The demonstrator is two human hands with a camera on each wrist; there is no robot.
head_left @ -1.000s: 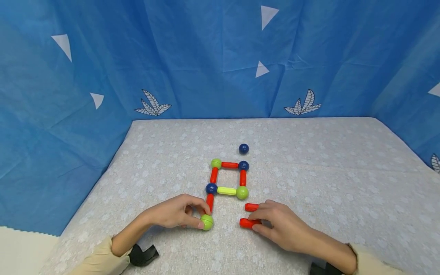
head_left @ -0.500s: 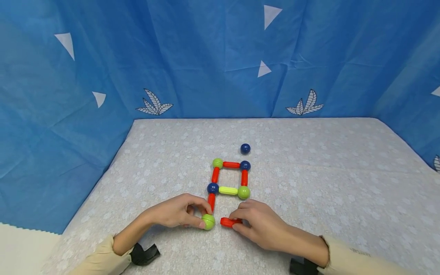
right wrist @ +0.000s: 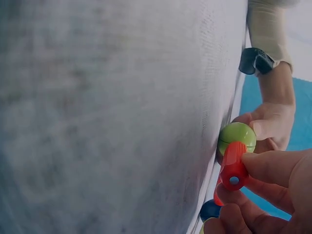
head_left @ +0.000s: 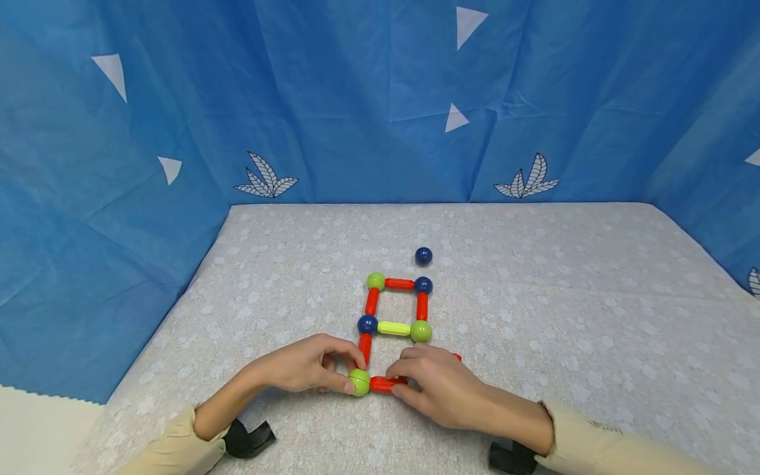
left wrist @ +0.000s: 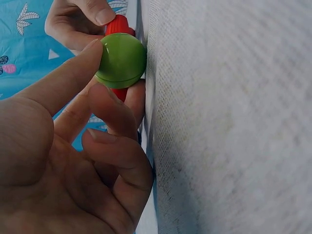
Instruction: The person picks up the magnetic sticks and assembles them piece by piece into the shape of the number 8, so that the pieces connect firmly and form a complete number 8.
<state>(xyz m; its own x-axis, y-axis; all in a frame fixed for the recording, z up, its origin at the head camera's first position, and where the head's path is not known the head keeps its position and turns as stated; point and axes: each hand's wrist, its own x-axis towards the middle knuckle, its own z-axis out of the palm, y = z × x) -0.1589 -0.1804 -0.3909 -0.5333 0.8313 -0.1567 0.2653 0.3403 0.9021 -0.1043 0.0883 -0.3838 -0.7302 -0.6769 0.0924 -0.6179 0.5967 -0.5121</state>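
Observation:
My left hand (head_left: 317,366) pinches a green ball (head_left: 359,382) at the near left corner of a ball-and-rod frame. A red rod (head_left: 365,349) runs from that ball up to a blue ball (head_left: 367,324). With thumb and fingers, my right hand (head_left: 436,386) grips another red magnetic rod (head_left: 384,384), whose left end meets the green ball. In the right wrist view the free end of this red rod (right wrist: 234,170) shows a small round disc. Beyond it, a square of balls is joined by red rods and one yellow-green rod (head_left: 394,328).
A loose blue ball (head_left: 423,256) lies behind the frame. Past my right hand's knuckles peeks the end of another red rod (head_left: 457,357), mostly hidden. A patterned pale cloth (head_left: 564,297) covers the table, with a blue curtain (head_left: 368,99) behind it.
My right hand has moved left with the red rod, away from the other loose rod, until its end met the green ball. My left hand has stayed on that ball.

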